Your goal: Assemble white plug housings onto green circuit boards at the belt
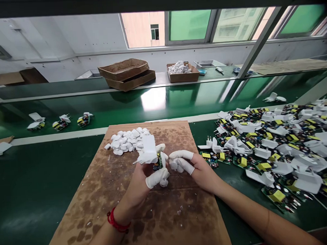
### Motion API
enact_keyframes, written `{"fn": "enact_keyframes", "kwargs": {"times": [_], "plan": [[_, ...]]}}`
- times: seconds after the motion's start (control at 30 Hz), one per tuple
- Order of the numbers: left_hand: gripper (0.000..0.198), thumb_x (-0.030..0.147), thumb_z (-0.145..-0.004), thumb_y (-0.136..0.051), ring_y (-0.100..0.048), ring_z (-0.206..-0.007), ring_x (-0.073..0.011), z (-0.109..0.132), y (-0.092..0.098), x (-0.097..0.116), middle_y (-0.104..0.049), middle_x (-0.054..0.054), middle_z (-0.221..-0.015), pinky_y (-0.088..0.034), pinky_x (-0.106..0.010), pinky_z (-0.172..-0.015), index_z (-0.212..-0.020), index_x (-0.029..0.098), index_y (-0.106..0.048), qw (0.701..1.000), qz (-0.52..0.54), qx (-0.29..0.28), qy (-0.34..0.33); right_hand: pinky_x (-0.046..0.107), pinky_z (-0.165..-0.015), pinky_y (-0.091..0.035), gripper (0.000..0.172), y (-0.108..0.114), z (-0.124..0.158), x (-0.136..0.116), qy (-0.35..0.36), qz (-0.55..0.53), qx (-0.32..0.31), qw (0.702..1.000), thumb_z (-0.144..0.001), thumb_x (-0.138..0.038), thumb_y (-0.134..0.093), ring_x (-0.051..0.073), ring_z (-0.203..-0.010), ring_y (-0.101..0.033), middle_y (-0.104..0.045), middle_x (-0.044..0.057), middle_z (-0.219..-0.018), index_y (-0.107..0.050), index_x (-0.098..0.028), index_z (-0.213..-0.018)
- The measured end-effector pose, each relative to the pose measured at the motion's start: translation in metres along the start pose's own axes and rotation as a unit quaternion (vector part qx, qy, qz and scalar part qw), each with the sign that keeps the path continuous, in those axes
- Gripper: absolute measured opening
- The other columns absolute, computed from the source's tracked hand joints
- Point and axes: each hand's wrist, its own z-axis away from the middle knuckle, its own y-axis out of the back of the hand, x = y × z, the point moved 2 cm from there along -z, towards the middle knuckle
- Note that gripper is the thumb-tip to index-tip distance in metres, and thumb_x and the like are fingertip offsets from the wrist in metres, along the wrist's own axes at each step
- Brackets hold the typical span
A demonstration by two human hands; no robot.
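Note:
My left hand (141, 181), white covers on its fingertips, is closed around a charger circuit board (158, 162). A white plug housing (148, 149) with metal pins sticks up from that board on its left side. Just to the right, my right hand (199, 168) has its white-covered fingertips drawn together close to the board. What they hold, if anything, is hidden. Behind my left hand, small white pieces (128, 141) lie heaped on a stained cardboard sheet (124, 218).
Many charger boards with white housings (278, 142) are piled on the right. Several similar assemblies (60, 122) stand on the green belt (119, 110) at the left. On the back ledge are stacked cardboard trays (127, 74) and a box of white parts (183, 75).

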Motion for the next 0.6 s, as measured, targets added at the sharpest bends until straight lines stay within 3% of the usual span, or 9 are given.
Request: {"fn": "enact_keyframes", "kwargs": {"times": [0.13, 0.27, 0.4, 0.6], "plan": [[0.034, 0.027, -0.062, -0.08, -0.053, -0.058, -0.0092, 0.0005, -0.0011, 0.0004, -0.055, 0.001, -0.078, -0.048, -0.02, -0.052, -0.094, 0.023, -0.068, 1.0, 0.0, 0.004, 0.006, 0.019, -0.044, -0.037, 0.035, -0.0017, -0.0014, 0.0074, -0.097, -0.135, 0.02, 0.986, -0.076, -0.047, -0.066, 0.01, -0.053, -0.049, -0.054, -0.003, -0.063, -0.05, -0.019, -0.088], [0.034, 0.029, -0.061, -0.08, -0.051, -0.057, -0.009, -0.0003, -0.0027, 0.0021, -0.055, 0.0, -0.077, -0.048, -0.02, -0.051, -0.092, 0.021, -0.071, 1.0, -0.014, 0.002, 0.007, 0.018, -0.041, -0.037, 0.044, -0.0044, -0.0007, 0.0069, -0.125, -0.158, 0.032, 0.979, -0.065, -0.045, -0.076, 0.011, -0.053, -0.052, -0.053, -0.004, -0.063, -0.041, -0.021, -0.078], [0.039, 0.038, -0.058, -0.081, -0.054, -0.067, -0.0134, 0.0012, -0.0034, 0.002, -0.06, -0.004, -0.082, -0.047, -0.021, -0.055, -0.091, 0.018, -0.072, 0.999, -0.028, -0.016, 0.012, 0.02, -0.044, -0.039, 0.035, -0.0049, -0.0009, 0.0034, -0.099, -0.134, 0.018, 0.986, -0.075, -0.047, -0.066, 0.01, -0.051, -0.051, -0.055, -0.003, -0.062, -0.045, -0.02, -0.083], [0.063, 0.054, -0.061, -0.076, -0.058, -0.092, -0.0263, 0.0061, -0.0054, -0.0043, -0.066, -0.01, -0.093, -0.047, -0.034, -0.081, -0.111, 0.017, -0.066, 0.99, -0.05, -0.132, 0.011, 0.024, -0.054, -0.041, 0.022, -0.0031, 0.0003, 0.0072, -0.035, -0.066, 0.021, 0.997, -0.081, -0.037, -0.062, 0.01, -0.055, -0.052, -0.055, -0.002, -0.064, -0.054, -0.017, -0.083]]}}
